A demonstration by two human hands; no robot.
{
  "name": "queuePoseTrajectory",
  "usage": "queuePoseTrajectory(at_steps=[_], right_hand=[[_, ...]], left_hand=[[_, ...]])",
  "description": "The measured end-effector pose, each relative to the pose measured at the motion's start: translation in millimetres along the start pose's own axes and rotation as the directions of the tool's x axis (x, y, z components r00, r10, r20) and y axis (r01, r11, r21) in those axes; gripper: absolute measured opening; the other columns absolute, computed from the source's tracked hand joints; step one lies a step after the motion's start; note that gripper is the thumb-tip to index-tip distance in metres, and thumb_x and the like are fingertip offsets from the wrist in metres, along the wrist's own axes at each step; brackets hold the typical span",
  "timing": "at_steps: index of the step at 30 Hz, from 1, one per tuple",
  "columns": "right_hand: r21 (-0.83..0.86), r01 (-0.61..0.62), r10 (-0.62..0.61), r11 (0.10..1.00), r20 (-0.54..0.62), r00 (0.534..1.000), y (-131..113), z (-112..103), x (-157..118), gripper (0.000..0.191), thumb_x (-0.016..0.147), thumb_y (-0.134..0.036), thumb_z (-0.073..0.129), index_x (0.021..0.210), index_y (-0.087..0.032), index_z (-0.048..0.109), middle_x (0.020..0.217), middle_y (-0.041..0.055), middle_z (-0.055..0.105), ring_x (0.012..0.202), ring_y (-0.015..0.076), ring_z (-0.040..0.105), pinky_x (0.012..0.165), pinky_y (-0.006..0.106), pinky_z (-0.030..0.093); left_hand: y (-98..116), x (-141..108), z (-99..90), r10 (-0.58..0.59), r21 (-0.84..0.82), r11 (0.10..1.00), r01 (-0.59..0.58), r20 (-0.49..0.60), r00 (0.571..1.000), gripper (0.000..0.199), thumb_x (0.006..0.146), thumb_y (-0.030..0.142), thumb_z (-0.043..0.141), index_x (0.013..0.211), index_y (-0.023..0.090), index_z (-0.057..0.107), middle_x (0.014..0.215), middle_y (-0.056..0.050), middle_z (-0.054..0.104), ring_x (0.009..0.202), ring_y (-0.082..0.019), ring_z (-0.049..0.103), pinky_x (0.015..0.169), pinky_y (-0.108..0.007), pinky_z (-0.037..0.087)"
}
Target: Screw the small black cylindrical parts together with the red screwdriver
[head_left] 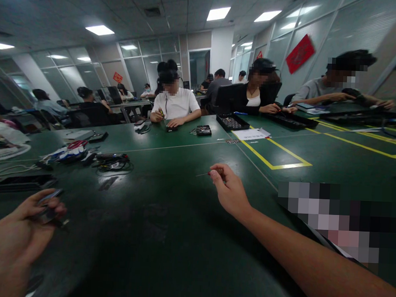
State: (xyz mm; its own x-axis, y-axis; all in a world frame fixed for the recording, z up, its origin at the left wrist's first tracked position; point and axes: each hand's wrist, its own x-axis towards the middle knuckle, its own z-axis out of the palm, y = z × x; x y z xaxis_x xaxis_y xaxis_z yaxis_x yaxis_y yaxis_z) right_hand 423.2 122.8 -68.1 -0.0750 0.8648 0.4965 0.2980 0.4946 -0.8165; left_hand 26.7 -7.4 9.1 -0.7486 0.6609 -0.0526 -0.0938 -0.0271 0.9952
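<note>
My right hand (pixel 230 189) is raised over the green table, its fingers closed on a small screwdriver (pixel 203 174). The thin metal shaft points left, with a bit of red where it meets the fingers. Low on the left, my left hand (pixel 25 226) is curled round a small dark object with shiny parts (pixel 47 210). Blur and the fingers hide what kind of thing this is. The two hands are well apart.
Bundled black cables (pixel 114 162) and a pile of cables and parts (pixel 69 151) lie at the left. Beyond are a black tray of small parts (pixel 232 122), a paper sheet (pixel 251 133) and yellow tape (pixel 292 165). Several people work around the table.
</note>
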Motion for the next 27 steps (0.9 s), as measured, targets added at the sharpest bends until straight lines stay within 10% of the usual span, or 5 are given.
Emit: queuePoseTrajectory(at_steps=[8, 13, 18, 27], right_hand=[[-0.036, 0.033, -0.034, 0.999, -0.019, 0.999, -3, -2, 1, 0.020, 0.098, -0.038, 0.051, 0.105, -0.023, 0.063, 0.091, 0.0035, 0.068, 0.082, 0.0202, 0.064, 0.076, 0.034, 0.049], [-0.041, 0.017, -0.020, 0.999, -0.079, 0.997, -6, -4, 2, 0.023, 0.098, -0.041, 0.052, 0.106, -0.024, 0.065, 0.089, 0.0030, 0.069, 0.082, 0.0210, 0.065, 0.075, 0.034, 0.049], [-0.047, 0.009, -0.013, 0.999, -0.093, 0.996, -5, -4, 2, 0.023, 0.095, -0.039, 0.054, 0.109, -0.024, 0.066, 0.090, 0.0039, 0.071, 0.082, 0.0221, 0.066, 0.077, 0.036, 0.051], [-0.087, -0.015, 0.011, 0.996, -0.040, 0.999, -11, -7, 2, 0.033, 0.096, -0.049, 0.054, 0.089, -0.022, 0.071, 0.076, 0.0026, 0.070, 0.067, 0.0197, 0.064, 0.063, 0.032, 0.047]], left_hand=[[-13, -17, 106.2, 0.036, -0.085, 0.996, -0.003, 0.393, 0.919, 0.036, 0.060, 0.004, 0.052, 0.092, 0.014, 0.064, 0.066, -0.001, 0.055, 0.063, -0.013, 0.051, 0.058, -0.018, 0.046], [-35, -43, 166.3, 0.068, -0.013, 0.997, -0.082, 0.687, 0.723, 0.036, 0.063, 0.014, 0.055, 0.099, 0.014, 0.064, 0.075, -0.003, 0.056, 0.070, -0.015, 0.052, 0.065, -0.024, 0.044], [-71, -57, 216.6, 0.221, 0.086, 0.874, -0.478, 0.806, 0.549, 0.058, 0.061, 0.001, 0.054, 0.116, 0.019, 0.053, 0.096, -0.002, 0.059, 0.088, -0.017, 0.057, 0.082, -0.029, 0.046], [-127, -44, 227.1, 0.312, 0.143, 0.590, -0.794, 0.867, 0.387, 0.040, 0.082, 0.002, 0.062, 0.116, 0.021, 0.064, 0.117, -0.007, 0.069, 0.112, -0.024, 0.063, 0.103, -0.042, 0.048]])
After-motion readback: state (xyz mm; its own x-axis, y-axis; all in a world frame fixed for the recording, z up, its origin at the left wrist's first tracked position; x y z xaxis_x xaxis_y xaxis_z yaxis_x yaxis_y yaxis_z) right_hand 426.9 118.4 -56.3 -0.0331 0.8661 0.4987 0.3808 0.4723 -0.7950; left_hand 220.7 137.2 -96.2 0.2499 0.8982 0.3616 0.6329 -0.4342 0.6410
